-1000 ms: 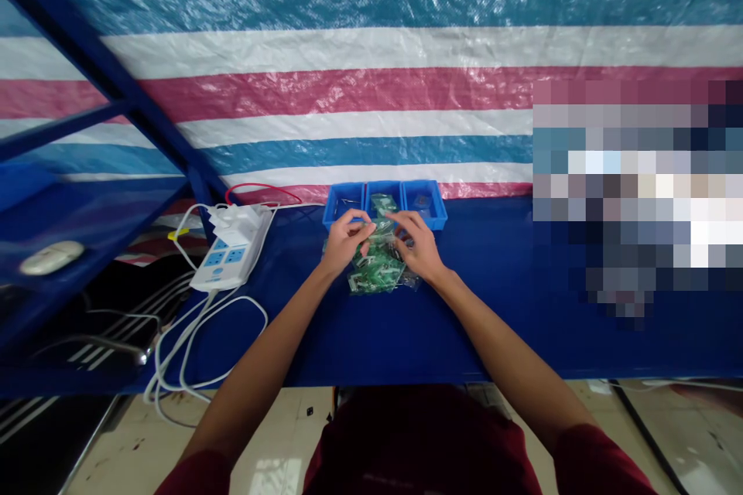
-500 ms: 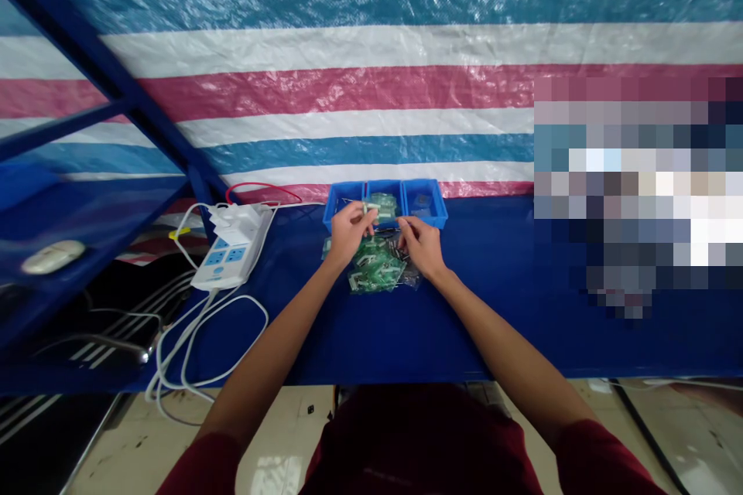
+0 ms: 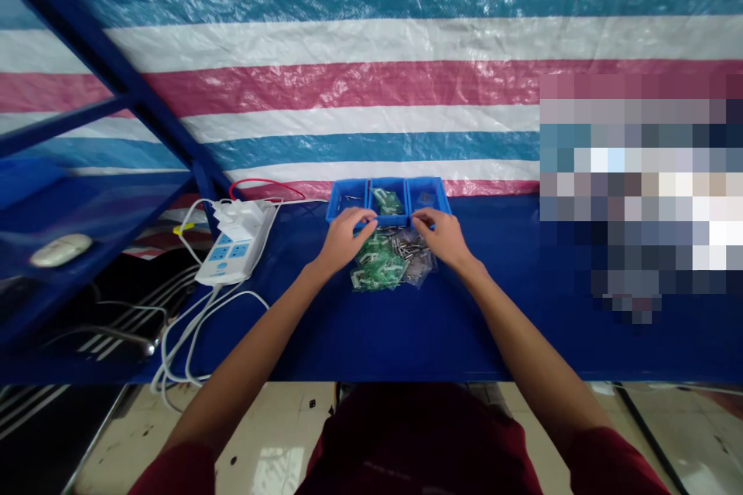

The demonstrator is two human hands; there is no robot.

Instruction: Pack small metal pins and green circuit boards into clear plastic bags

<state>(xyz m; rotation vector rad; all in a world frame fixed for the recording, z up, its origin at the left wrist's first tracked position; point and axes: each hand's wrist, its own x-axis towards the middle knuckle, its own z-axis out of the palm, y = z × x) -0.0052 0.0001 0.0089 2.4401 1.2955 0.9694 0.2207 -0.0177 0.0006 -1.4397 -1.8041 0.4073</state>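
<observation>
My left hand [image 3: 347,238] is at the front edge of the left bin [image 3: 348,210]. Thumb and fingers stand a little apart, and nothing shows between them. Across from it, my right hand [image 3: 446,237] is open by the front of the right bin [image 3: 446,207], also with nothing visible in it. Between the two, the middle bin [image 3: 388,221] holds a small clear packet with green and white parts [image 3: 385,201]. Below the hands lie a pile of similar green packets [image 3: 378,269] and clear bags of small metal pieces [image 3: 419,263], too small to name.
On the left, a white power strip [image 3: 224,263] with plugs and looped white cables [image 3: 189,325] lies on the blue table [image 3: 377,340]. A blue metal frame [image 3: 156,124] rises beside it. Striped sheeting [image 3: 371,85] hangs behind. A blurred patch covers the right side.
My hands have moved apart, the left one leftward and the right one rightward. The green-and-white piece in my left hand has been let go; a packet now shows in the middle bin.
</observation>
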